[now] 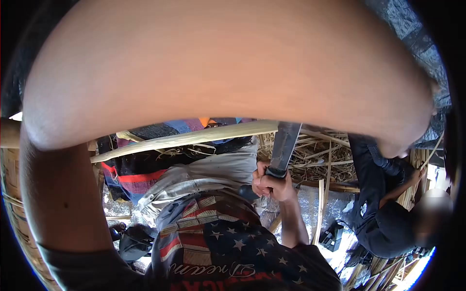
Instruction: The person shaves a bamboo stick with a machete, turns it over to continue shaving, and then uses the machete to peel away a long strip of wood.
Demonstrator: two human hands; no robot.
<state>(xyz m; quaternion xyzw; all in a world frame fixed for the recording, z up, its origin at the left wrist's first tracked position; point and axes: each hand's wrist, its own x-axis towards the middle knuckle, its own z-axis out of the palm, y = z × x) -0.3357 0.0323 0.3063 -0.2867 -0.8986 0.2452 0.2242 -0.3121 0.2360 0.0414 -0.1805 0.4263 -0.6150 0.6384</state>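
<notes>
My right hand [273, 183] is closed around the handle of a large knife [285, 140]. Its dark blade points away from me, up toward a pale bamboo pole [194, 137]. The pole lies crosswise over my lap, on grey trousers [213, 172] and a striped, colourful cloth [141, 172]. The blade tip meets the pole's right end. My left forearm [218, 63] is raised close to the camera and fills the upper half of the view. My left hand is hidden past its far end.
A seated person in dark clothes [383, 218] is at the right, holding bamboo strips. Split bamboo strips and shavings [320, 155] litter the ground ahead. A woven basket wall [12, 194] stands at the left edge. A small black object [332, 235] lies on the ground.
</notes>
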